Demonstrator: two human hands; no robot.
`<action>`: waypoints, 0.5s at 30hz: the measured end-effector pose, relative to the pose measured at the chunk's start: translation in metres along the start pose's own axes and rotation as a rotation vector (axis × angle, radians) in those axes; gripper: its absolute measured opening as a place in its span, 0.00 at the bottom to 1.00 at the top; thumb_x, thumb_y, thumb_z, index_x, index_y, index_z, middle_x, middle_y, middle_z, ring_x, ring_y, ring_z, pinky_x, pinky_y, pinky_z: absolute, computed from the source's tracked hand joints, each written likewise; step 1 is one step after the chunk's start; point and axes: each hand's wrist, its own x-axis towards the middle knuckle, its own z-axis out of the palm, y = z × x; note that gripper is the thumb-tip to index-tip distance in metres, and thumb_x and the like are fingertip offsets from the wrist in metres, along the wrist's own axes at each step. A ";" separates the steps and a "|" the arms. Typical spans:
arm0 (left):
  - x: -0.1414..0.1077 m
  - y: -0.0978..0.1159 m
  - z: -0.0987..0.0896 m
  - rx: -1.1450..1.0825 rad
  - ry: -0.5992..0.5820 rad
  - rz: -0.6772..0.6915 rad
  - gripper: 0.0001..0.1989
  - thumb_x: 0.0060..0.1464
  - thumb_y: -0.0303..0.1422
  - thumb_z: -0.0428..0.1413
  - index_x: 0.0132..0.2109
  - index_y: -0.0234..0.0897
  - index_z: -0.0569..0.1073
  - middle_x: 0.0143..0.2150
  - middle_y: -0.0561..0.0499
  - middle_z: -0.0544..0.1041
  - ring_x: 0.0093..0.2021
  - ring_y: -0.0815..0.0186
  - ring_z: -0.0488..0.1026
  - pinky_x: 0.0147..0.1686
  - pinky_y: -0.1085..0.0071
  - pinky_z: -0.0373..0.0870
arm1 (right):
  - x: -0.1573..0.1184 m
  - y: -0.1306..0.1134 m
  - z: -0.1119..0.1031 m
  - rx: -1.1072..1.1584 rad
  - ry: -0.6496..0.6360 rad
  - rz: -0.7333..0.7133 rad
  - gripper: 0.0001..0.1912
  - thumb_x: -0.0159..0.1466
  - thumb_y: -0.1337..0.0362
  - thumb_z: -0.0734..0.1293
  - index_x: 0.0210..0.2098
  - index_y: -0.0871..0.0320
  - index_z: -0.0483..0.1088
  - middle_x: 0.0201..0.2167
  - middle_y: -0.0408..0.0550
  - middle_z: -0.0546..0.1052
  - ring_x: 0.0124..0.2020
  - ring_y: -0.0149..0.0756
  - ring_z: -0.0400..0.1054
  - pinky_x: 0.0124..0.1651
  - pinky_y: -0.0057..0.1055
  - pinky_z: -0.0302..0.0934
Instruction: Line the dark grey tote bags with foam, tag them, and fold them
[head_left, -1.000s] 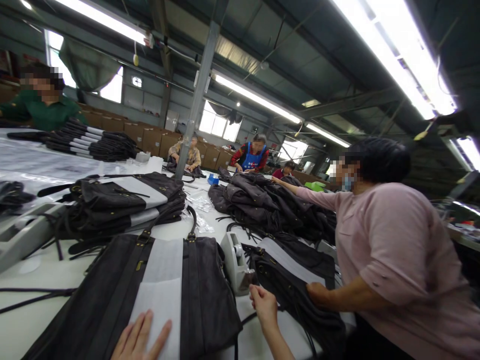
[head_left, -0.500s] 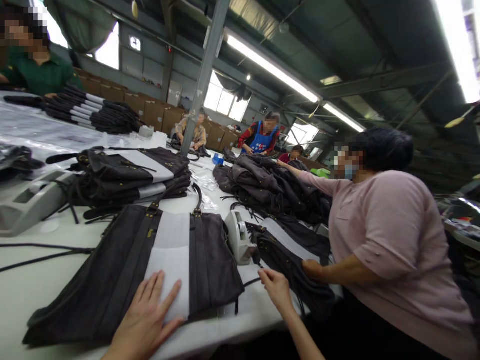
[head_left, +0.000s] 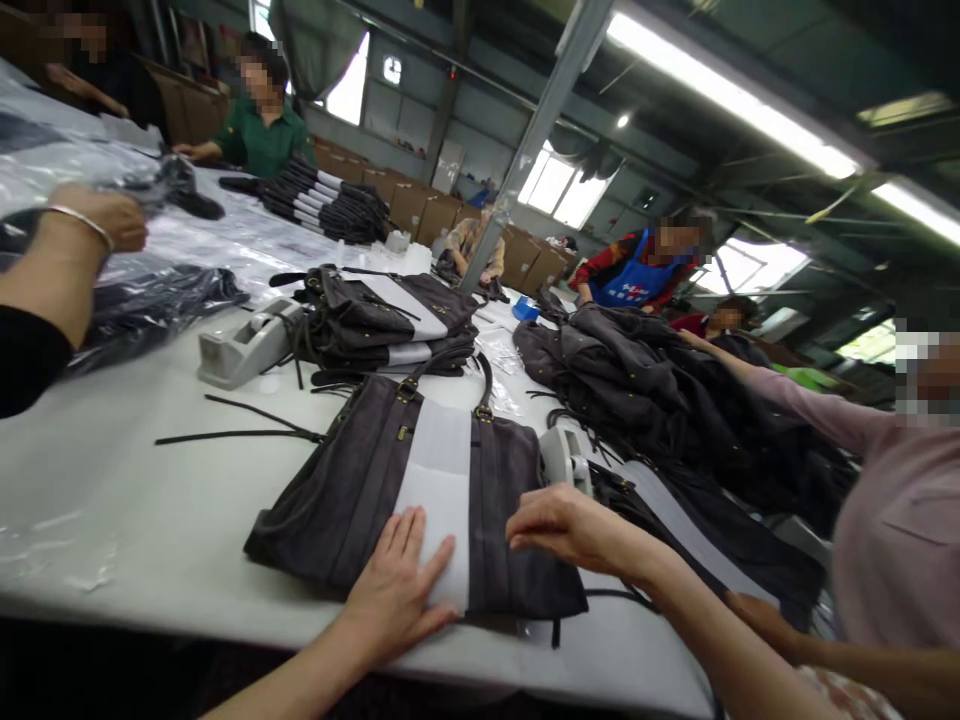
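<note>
A dark grey bag (head_left: 341, 500) with two handles lies flat on the white table, a white paper band (head_left: 439, 450) around its middle. My left hand (head_left: 405, 580) rests on the lower part of the band, fingers spread. Above the bag's right side is my right hand (head_left: 555, 520), its fingers bent and pressed together; whatever they may hold is hidden. Just behind that hand stands a grey tape dispenser (head_left: 564, 460). A cord runs out from the bag's left side.
Behind lie stacked banded bags (head_left: 390, 320) and a heap of dark bags (head_left: 615, 370). Another tape dispenser (head_left: 247, 345) stands at the left. A co-worker's arm (head_left: 67, 260) reaches in from the left; a person in pink (head_left: 900, 520) is at the right. A metal post (head_left: 525, 150) rises behind.
The view has swung left. My right hand has moved left from beside the bag to over its right side. My left hand stays on the band. A co-worker's arm now shows at the left.
</note>
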 end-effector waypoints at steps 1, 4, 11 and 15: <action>0.000 0.000 0.000 -0.018 -0.009 -0.006 0.39 0.52 0.60 0.48 0.66 0.49 0.55 0.68 0.36 0.51 0.67 0.41 0.48 0.60 0.46 0.51 | 0.019 -0.001 -0.005 -0.036 -0.064 -0.039 0.11 0.65 0.60 0.64 0.35 0.57 0.77 0.30 0.45 0.77 0.31 0.29 0.69 0.35 0.22 0.57; 0.001 -0.002 0.001 -0.072 -0.032 -0.023 0.40 0.51 0.59 0.50 0.66 0.49 0.54 0.69 0.35 0.47 0.67 0.39 0.46 0.61 0.44 0.49 | 0.077 0.001 -0.012 -0.185 -0.219 -0.069 0.08 0.61 0.63 0.66 0.34 0.54 0.78 0.29 0.44 0.78 0.32 0.30 0.70 0.34 0.23 0.55; 0.003 -0.005 0.003 -0.174 -0.059 -0.029 0.41 0.52 0.56 0.52 0.67 0.47 0.51 0.70 0.35 0.40 0.68 0.36 0.40 0.60 0.41 0.49 | 0.194 0.035 0.016 -0.312 -0.192 0.186 0.07 0.43 0.70 0.74 0.20 0.52 0.77 0.20 0.39 0.76 0.31 0.35 0.71 0.34 0.25 0.57; 0.004 -0.007 0.007 -0.212 -0.090 -0.025 0.43 0.50 0.55 0.55 0.68 0.48 0.50 0.71 0.36 0.37 0.67 0.36 0.41 0.60 0.39 0.48 | 0.229 0.059 0.043 -0.334 -0.193 0.219 0.08 0.38 0.69 0.77 0.17 0.53 0.75 0.18 0.40 0.74 0.30 0.37 0.72 0.35 0.26 0.59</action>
